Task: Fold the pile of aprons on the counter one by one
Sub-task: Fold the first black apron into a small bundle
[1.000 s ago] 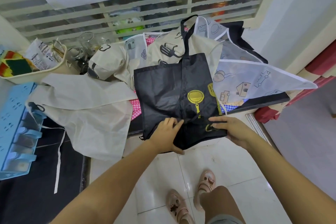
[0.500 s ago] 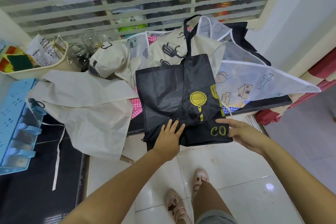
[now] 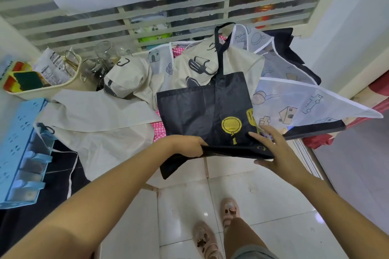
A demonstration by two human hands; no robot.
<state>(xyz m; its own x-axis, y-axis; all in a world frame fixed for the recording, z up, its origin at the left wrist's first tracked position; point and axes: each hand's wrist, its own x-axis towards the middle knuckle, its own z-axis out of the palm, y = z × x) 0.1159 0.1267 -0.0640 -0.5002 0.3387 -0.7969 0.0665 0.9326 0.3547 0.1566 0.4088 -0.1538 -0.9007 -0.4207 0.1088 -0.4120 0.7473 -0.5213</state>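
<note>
Black apron point(image 3: 197, 109) lay at the centre of the frame, on top of the pile of aprons on the counter point(image 3: 315, 130). Its neck strap ran toward the top of the frame, and a yellow pan print and a spatula print showed on its lower right part. The near hem was turned up into a fold and raised clear of the counter edge. One black corner hung below the fold at lower centre.

Left hand point(image 3: 187, 146) gripped the left end of the fold, fingers curled around the cloth. Right hand point(image 3: 273, 151) held the right end, with fingers spread on the upper face and the thumb beneath the fold, so that the cloth was pinched between them.

A cream apron point(image 3: 101, 124) was spread left of the black apron. A cream apron printed with dark utensils point(image 3: 195, 65) lay beneath it toward the top. A translucent white apron with vehicle prints point(image 3: 305, 103) stuck out to the right. Pink checked cloth point(image 3: 157, 130) showed between the layers.

A blue plastic rack point(image 3: 19, 153) stood at the left edge. A cream tub point(image 3: 46, 90) holding sponges and glass jars point(image 3: 103, 57) sat at upper left, below a slatted window grille point(image 3: 147, 19). Pink sandals point(image 3: 205, 239) stood on the white tiled floor point(image 3: 252, 195) at the bottom of the frame.
</note>
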